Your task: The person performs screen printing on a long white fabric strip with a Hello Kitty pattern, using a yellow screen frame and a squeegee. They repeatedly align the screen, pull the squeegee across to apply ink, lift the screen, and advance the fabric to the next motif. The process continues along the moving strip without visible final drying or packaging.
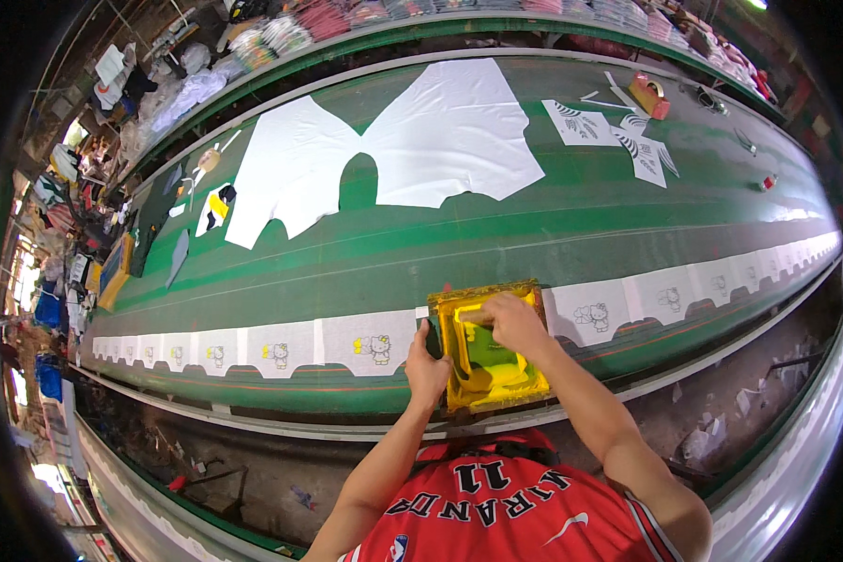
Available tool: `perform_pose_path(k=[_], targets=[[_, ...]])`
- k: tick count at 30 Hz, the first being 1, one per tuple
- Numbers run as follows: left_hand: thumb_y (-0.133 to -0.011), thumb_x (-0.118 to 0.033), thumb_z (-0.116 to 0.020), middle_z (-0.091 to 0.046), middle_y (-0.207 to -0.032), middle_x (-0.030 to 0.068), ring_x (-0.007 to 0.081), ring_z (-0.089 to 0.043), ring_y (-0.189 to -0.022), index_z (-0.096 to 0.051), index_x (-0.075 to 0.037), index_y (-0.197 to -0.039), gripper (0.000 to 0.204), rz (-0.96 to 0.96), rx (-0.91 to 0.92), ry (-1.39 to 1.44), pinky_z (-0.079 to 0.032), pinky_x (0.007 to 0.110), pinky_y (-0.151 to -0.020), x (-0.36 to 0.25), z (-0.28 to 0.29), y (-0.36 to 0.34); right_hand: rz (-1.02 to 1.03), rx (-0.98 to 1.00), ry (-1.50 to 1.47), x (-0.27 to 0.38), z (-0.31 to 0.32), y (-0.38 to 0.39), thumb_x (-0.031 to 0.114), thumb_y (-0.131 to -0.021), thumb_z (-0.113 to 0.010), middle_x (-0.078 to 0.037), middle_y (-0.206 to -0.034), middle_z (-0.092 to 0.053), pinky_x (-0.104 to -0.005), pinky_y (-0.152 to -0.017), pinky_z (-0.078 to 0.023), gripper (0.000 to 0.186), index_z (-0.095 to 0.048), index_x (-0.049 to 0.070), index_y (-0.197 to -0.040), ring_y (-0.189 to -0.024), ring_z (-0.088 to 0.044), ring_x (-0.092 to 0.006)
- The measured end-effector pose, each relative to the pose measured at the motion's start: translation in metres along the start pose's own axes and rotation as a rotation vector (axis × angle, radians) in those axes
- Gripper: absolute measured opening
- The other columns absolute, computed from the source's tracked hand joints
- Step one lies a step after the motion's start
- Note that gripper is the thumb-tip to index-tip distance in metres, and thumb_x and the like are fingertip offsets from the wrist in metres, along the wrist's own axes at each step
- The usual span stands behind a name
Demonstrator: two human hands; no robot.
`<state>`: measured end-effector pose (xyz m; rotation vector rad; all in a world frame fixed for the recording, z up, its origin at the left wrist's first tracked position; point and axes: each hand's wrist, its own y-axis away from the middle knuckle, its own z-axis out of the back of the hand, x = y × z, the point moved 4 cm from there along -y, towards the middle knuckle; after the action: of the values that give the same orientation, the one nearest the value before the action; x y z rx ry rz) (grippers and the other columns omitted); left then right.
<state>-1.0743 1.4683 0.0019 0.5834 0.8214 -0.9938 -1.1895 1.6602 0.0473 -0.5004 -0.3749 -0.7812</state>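
Note:
A screen printing frame (536, 375) with yellow-stained edges lies on the green table, over the row of white fabric pieces. Wet yellow ink (487, 382) is spread over its mesh, thickest along the near and left sides. My left hand (427, 370) grips the frame's left side, thumb against the edge, beside a dark piece. Inside the frame's far part, my right hand (515, 323) is closed around a squeegee (476, 317), mostly hidden by my fingers. Left of the frame, a printed fabric piece (342, 348) carries cartoon figures with a yellow patch; the piece to the right (618, 302) shows outlines only.
Large white fabric panels (450, 131) lie across the long green table (347, 272). A red tape dispenser (650, 96) and patterned white pieces (581, 124) are at the far right. Stacked fabrics (318, 21) line the table behind. A metal rail (281, 423) borders the near edge.

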Motion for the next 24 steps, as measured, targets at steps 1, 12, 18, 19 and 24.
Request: perform_pose_path(k=[1, 12, 18, 19, 24], targets=[[-0.078, -0.002, -0.077, -0.066, -0.135, 0.0231, 0.0411, -0.067, -0.119, -0.047, -0.011, -0.156, 0.084, 0.038, 0.018, 0.015, -0.054, 0.046, -0.098, 0.001, 0.000, 0.000, 0.003, 0.013, 0.002, 0.006, -0.002, 0.013, 0.003, -0.078, -0.067, -0.013, -0.097, -0.068, -0.0454, -0.087, -0.056, 0.020, -0.067, 0.004, -0.098, -0.100, -0.066, -0.0358], [-0.076, 0.010, -0.075, -0.059, -0.150, 0.0197, 0.0295, -0.063, -0.131, -0.047, -0.008, -0.158, 0.089, 0.023, 0.022, 0.306, -0.053, 0.039, -0.101, 0.010, -0.005, 0.005, 0.122, 0.012, 0.036, 0.058, 0.024, 0.110, 0.003, -0.071, -0.069, -0.009, -0.107, -0.066, -0.0375, -0.093, -0.057, 0.040, -0.067, 0.003, -0.111, -0.105, -0.065, -0.0287], [-0.076, 0.015, -0.071, -0.056, -0.152, 0.0171, 0.0248, -0.056, -0.135, -0.046, -0.004, -0.158, 0.088, -0.039, 0.000, 0.412, -0.046, 0.034, -0.109, -0.051, -0.067, 0.023, 0.051, -0.035, 0.036, 0.009, 0.090, 0.129, -0.001, -0.073, -0.065, -0.011, -0.109, -0.071, -0.0413, -0.091, -0.059, 0.040, -0.070, 0.003, -0.113, -0.103, -0.070, -0.0318], [-0.077, 0.016, -0.069, -0.056, -0.150, 0.0159, 0.0217, -0.058, -0.128, -0.045, -0.005, -0.158, 0.088, -0.026, 0.012, 0.373, -0.049, 0.032, -0.102, -0.057, -0.084, 0.025, 0.044, -0.024, 0.045, -0.003, 0.101, 0.135, -0.001, -0.073, -0.065, -0.011, -0.109, -0.071, -0.0414, -0.091, -0.060, 0.040, -0.071, 0.003, -0.113, -0.102, -0.070, -0.0319], [-0.076, 0.005, -0.077, -0.058, -0.153, 0.0205, 0.0332, -0.056, -0.141, -0.048, -0.007, -0.157, 0.086, -0.056, 0.012, 0.292, -0.044, 0.038, -0.115, -0.106, -0.160, 0.044, -0.010, 0.027, 0.058, -0.072, 0.146, 0.172, -0.002, -0.073, -0.065, -0.011, -0.108, -0.072, -0.0414, -0.089, -0.060, 0.038, -0.071, 0.003, -0.111, -0.101, -0.070, -0.0322]])
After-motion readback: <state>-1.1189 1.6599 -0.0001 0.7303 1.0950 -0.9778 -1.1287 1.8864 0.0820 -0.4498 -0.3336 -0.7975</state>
